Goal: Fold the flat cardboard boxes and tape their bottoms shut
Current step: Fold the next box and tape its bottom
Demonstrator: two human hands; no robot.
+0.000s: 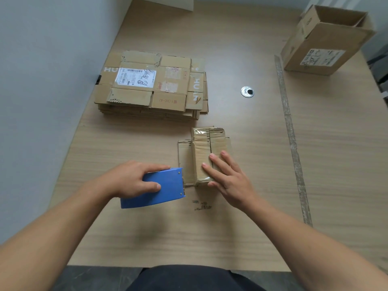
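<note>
Hands low over the wooden table point(189, 238): left hand point(134, 179) wrapped around the blue tape dispenser point(155, 190), its front edge right at the near-left corner of the small box point(201, 152). Right hand point(226, 177) lies flat, fingers straight, pressing on the taped flaps of that box, mid-table. Beyond, leftward, the stack of flat boxes point(151, 85) sits by the wall. Farther right, a round metal grommet point(247, 92), a strip of tape point(289, 131) along the table, and an open carton point(323, 43) in the far corner.
</note>
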